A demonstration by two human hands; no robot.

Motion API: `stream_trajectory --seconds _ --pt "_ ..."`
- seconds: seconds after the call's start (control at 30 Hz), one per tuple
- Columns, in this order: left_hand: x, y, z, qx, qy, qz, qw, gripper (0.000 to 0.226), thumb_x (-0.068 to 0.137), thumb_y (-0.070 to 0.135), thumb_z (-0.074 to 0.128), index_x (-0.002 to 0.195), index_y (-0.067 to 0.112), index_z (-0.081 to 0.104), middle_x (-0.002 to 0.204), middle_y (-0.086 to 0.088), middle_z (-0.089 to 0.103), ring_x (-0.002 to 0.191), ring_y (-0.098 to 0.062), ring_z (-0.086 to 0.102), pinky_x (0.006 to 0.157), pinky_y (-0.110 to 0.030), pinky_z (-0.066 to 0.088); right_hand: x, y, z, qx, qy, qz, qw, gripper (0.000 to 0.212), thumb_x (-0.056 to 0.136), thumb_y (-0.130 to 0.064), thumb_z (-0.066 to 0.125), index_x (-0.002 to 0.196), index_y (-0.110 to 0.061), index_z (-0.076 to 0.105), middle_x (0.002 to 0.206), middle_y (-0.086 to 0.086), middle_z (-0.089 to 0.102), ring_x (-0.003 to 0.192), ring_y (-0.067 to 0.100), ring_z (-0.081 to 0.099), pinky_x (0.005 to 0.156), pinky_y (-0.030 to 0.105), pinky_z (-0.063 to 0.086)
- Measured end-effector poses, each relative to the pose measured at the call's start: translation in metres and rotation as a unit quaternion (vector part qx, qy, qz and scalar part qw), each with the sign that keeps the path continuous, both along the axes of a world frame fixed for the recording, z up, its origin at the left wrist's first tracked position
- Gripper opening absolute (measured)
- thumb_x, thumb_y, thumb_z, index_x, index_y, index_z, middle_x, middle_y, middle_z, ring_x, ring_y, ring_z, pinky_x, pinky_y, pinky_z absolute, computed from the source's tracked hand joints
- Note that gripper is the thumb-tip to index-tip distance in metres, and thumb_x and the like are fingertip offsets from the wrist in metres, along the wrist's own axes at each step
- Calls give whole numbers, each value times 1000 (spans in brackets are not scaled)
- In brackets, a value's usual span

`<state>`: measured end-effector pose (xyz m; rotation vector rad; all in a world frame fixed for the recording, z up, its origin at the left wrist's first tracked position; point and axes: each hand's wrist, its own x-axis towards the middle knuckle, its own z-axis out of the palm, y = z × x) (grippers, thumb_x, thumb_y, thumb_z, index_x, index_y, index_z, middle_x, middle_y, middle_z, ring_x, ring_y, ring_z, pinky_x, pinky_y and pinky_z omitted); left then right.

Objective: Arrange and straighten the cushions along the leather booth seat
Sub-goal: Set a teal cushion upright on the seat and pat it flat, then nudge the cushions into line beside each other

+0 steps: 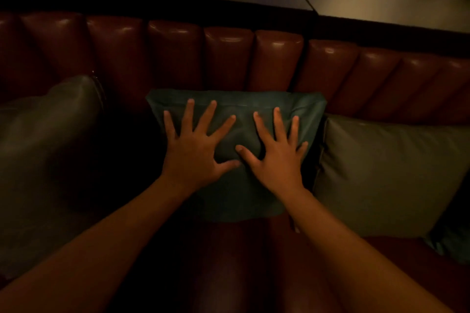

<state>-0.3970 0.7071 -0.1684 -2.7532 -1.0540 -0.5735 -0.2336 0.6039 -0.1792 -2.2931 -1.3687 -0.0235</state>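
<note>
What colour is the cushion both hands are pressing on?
The square middle cushion is dark teal, a blue-green, seen in the head view.

Left of our left grip (194,151), the olive cushion (48,150) runs off the picture's edge, its lower part lost in shadow. Right of our right grip (276,157), the grey-green cushion (386,173) is cropped too. Beneath both palms, the teal cushion (234,195) is covered.

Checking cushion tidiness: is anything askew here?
Yes. The left cushion leans tilted, apart from the teal cushion that both hands, left hand and right hand, press flat; the right cushion sits close beside.
</note>
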Motion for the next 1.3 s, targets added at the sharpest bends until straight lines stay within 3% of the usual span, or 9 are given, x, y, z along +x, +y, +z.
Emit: stream_trajectory --seconds 0.13,0.37,0.47,0.6,0.83,0.97,1.07,1.17,1.3 --pt "5 22 -14 -20 52 7 998 102 70 93 43 157 49 13 170 -2 10 153 -44 3 110 -80 8 11 5 10 -70 21 23 997 86 90 -76 48 159 -54 2 169 -13 -23 152 31 -32 113 82 3" --pt "8 18 -18 -9 38 11 999 95 73 92 32 157 48 18 169 -2 15 152 -45 8 110 -79 11 14 3 15 -93 18 46 994 88 94 -68 53 159 -54 -4 169 -11 -25 152 36 -30 112 80 6" --pt "9 10 -11 -6 27 20 999 95 72 90 34 156 46 25 168 -4 19 152 -46 11 110 -78 9 26 -15 19 -75 -42 67 994 83 96 -62 54 161 -49 4 173 -5 -7 158 38 -9 111 76 23" --pt "19 -15 -6 -17 -14 6 1000 88 76 74 44 154 34 37 167 -10 21 152 -44 12 109 -79 8 73 -59 19 42 -138 70 987 54 100 -38 56 153 -34 47 163 -1 40 151 38 31 116 66 28" --pt "120 -113 -14 -74 -111 -103 986 68 87 55 49 148 23 49 163 -13 28 153 -36 18 116 -72 13 196 -163 24 38 -92 -29 995 63 92 -47 56 152 -29 49 159 9 45 144 40 40 115 59 35" --pt "180 -155 -20 -122 -108 -28 986 68 88 54 52 150 26 45 162 -11 33 153 -40 14 116 -70 10 269 -216 22 -25 -91 -29 995 75 93 -58 57 159 -29 37 164 15 35 149 41 32 120 54 29" --pt "201 -176 -21 -141 -131 34 981 64 90 35 65 149 18 47 164 -15 26 154 -41 6 118 -66 9 306 -235 28 -104 -79 15 991 91 92 -63 63 164 -31 18 170 13 18 156 35 15 125 48 16" --pt "204 -192 -34 -168 -115 -1 979 66 89 36 58 151 17 43 165 -13 24 154 -35 13 121 -59 17 331 -225 31 -126 -60 44 989 104 88 -69 63 165 -31 6 172 11 11 158 31 7 126 45 11" --pt "192 -206 -64 -354 -94 -35 930 79 84 47 53 156 24 31 162 -6 34 149 -22 33 117 -18 21 343 -204 24 -179 -58 68 980 123 77 -79 66 163 -33 -10 173 9 -6 159 29 -8 127 47 -1"
